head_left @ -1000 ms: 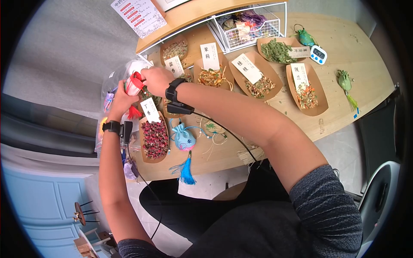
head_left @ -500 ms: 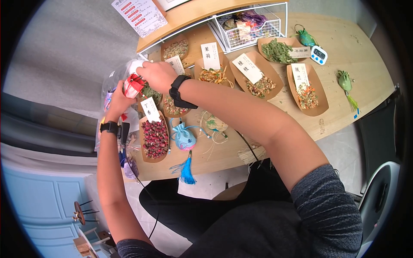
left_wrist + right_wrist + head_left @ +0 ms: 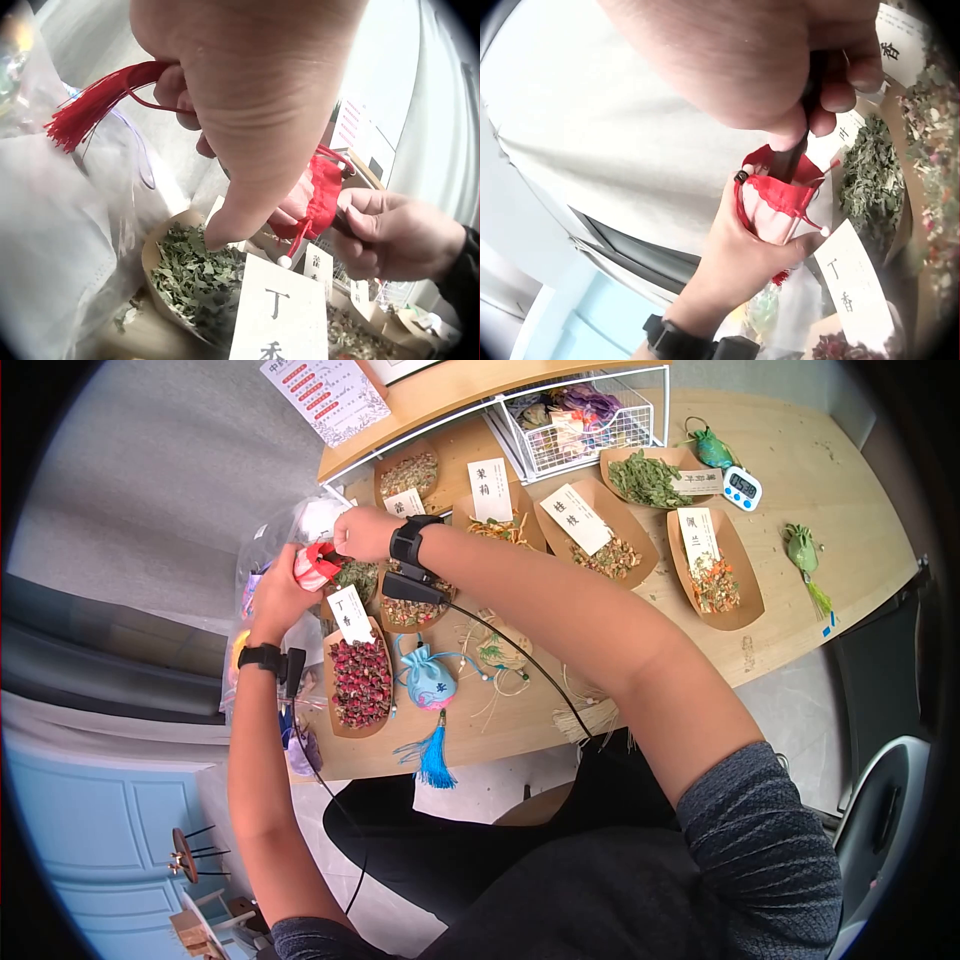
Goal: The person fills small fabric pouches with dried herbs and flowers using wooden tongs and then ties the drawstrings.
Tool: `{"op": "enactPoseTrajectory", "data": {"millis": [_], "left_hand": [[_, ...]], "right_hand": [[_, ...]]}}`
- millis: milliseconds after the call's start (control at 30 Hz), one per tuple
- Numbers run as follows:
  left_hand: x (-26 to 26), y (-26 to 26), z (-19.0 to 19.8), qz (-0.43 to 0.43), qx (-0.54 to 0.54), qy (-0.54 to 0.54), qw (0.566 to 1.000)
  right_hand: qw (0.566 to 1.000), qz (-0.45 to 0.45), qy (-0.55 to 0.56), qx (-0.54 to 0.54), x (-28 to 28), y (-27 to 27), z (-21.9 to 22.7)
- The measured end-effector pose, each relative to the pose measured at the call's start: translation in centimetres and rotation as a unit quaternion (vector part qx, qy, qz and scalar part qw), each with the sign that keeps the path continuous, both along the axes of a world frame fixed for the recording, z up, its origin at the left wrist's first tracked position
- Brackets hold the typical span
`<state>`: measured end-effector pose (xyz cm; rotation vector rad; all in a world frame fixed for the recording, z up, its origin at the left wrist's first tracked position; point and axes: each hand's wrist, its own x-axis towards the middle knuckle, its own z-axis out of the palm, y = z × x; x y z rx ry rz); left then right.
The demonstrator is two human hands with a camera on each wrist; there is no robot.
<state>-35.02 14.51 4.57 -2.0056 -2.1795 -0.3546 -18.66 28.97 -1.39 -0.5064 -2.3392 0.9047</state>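
My left hand grips a small red-and-pink drawstring pouch, its mouth open and facing up. A red tassel sticks out past the heel of that hand in the left wrist view. My right hand pinches the dark handle of a slim tool, whose lower end reaches into the pouch's mouth in the right wrist view; that end is hidden by the red cloth. Beside the hands are a tray of dried green leaves and a tray of dried rosebuds with a white label card.
Labelled paper trays of dried herbs spread across the wooden table. A blue tasselled pouch lies near the front edge. Clear plastic bags crowd the left side; a white wire basket and a timer stand farther back.
My right hand has turned at the wrist over the pouch and turned back. The pouch has shifted and tilted a little in my left hand; its tassel has swung out of the head view.
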Motion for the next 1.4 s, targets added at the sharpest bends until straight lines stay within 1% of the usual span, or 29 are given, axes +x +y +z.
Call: {"op": "enactPoseTrajectory", "data": {"millis": [33, 133, 233, 333, 433, 533, 633, 733, 833, 933, 1033, 1133, 1233, 1333, 1400], "left_hand": [[0.3, -0.1, 0.1, -0.006, 0.007, 0.016, 1.000], [0.5, -0.2, 0.1, -0.015, 0.006, 0.035, 0.999], [1.0, -0.5, 0.5, -0.015, 0.004, 0.061, 0.998], [1.1, -0.6, 0.3, -0.032, 0.023, 0.091, 0.995], [1.2, -0.5, 0.0, -0.049, 0.028, 0.109, 0.992], [1.0, -0.4, -0.1, -0.049, 0.016, 0.126, 0.991], [0.9, -0.5, 0.1, -0.043, 0.007, 0.129, 0.991], [1.2, -0.6, 0.6, -0.059, 0.026, 0.140, 0.988], [1.1, -0.5, 0.8, -0.048, 0.005, 0.159, 0.986], [1.2, -0.4, 0.9, -0.049, -0.006, 0.166, 0.985], [1.3, -0.4, 1.1, -0.041, -0.024, 0.172, 0.984], [1.1, -0.4, 1.0, -0.045, -0.027, 0.178, 0.983], [1.2, -0.4, 0.9, -0.038, -0.031, 0.176, 0.983], [1.4, -0.4, 1.0, -0.039, -0.027, 0.173, 0.984], [1.6, -0.3, 1.1, -0.037, -0.020, 0.166, 0.985]], "right_hand": [[0.999, 0.022, 0.034, -0.021, 0.7, -0.1, 0.1], [0.999, -0.029, 0.024, -0.013, 2.3, -0.5, 1.0], [0.992, -0.117, -0.048, -0.027, 2.2, -1.0, 2.1], [0.993, -0.083, -0.083, -0.031, 0.9, -1.0, 1.8], [0.998, -0.054, 0.000, -0.029, 1.9, -2.2, 1.6], [0.996, -0.048, 0.070, -0.010, 2.8, -2.9, 1.9], [0.994, -0.104, -0.021, 0.021, 2.7, -3.1, 2.8], [0.991, -0.128, -0.048, -0.015, 1.8, -3.3, 2.8], [0.994, -0.098, -0.018, -0.046, 1.6, -3.4, 2.3], [0.993, -0.079, 0.062, -0.061, 1.8, -3.3, 1.7], [0.994, -0.105, 0.029, -0.010, 2.5, -2.8, 2.1], [0.989, -0.134, -0.033, 0.052, 3.3, -2.6, 3.2], [0.986, -0.145, -0.055, 0.059, 4.3, -2.6, 4.1], [0.986, -0.152, -0.062, -0.023, 4.2, -2.2, 4.5], [0.990, -0.127, -0.054, -0.034, 1.1, -0.4, 2.3]]}}
